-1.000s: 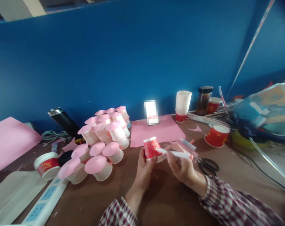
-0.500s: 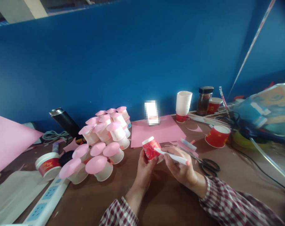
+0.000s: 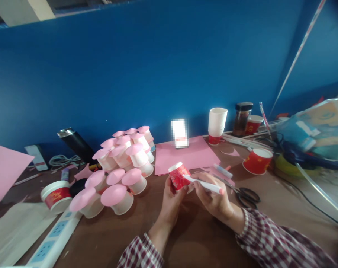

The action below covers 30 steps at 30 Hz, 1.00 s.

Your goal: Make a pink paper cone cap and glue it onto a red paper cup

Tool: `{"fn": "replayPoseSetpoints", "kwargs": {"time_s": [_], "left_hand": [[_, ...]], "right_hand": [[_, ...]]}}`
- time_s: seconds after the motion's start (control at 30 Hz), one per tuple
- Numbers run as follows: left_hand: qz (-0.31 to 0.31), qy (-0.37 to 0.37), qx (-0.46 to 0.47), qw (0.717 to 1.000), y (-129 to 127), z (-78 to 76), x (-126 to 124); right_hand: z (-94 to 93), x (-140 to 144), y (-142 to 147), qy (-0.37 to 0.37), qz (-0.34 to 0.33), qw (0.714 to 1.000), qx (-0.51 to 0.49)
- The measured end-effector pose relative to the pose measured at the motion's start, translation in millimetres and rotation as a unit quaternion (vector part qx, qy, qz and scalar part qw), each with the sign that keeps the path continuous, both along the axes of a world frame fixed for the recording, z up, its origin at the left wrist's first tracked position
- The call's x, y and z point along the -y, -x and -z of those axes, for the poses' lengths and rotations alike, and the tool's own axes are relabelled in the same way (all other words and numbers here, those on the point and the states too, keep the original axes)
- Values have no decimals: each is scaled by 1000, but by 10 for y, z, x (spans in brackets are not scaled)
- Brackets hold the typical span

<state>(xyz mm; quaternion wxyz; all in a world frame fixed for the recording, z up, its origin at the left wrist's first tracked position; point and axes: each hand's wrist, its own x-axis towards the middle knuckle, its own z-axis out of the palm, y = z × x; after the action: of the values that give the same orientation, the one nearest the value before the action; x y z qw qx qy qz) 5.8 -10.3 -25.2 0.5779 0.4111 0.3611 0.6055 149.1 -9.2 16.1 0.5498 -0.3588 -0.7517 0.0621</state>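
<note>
A small red paper cup [image 3: 177,178] with a white rim is tilted in my left hand [image 3: 171,201], whose fingers wrap round its lower side. My right hand [image 3: 215,199] grips a white marker pen [image 3: 206,184] with a reddish end. The pen's tip touches or nearly touches the red side of the cup. Behind the cup lies a pink paper sheet [image 3: 185,154] on the brown table. Black-handled scissors [image 3: 248,196] rest just right of my right hand, their blades partly hidden, near a glue-like stick [image 3: 223,171].
To the left stand several white cups topped with pink discs [image 3: 115,195]. A power strip [image 3: 53,238] and a dark bottle [image 3: 76,145] are farther left. Stacked paper cups [image 3: 217,124], a jar [image 3: 242,119] and a red cup [image 3: 257,160] stand right. Someone's hand holds pink paper [image 3: 7,171].
At the far left, the pink paper held by another person has moved left and down, uncovering a white box. My hands, the cup and the pen look almost unchanged.
</note>
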Motion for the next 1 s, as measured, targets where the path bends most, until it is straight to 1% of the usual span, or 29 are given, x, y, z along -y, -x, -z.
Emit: {"fn": "replayPoseSetpoints", "kwargs": {"time_s": [0.17, 0.43, 0.6, 0.8, 1.0], "left_hand": [[-15, 1, -11, 1000, -1, -2, -8], [-22, -3, -21, 1000, 4, 4, -10], [-17, 5, -25, 1000, 4, -3, -2], [-4, 13, -12, 1000, 0, -22, 2], [-18, 7, -12, 1000, 0, 3, -2]], "right_hand": [[-20, -2, -4, -9, 21, 1000, 1], [-18, -7, -12, 5, 17, 1000, 1], [-3, -6, 0, 14, 8, 1000, -8], [-2, 15, 15, 46, -23, 999, -1], [-4, 12, 3, 36, 8, 997, -64]]}}
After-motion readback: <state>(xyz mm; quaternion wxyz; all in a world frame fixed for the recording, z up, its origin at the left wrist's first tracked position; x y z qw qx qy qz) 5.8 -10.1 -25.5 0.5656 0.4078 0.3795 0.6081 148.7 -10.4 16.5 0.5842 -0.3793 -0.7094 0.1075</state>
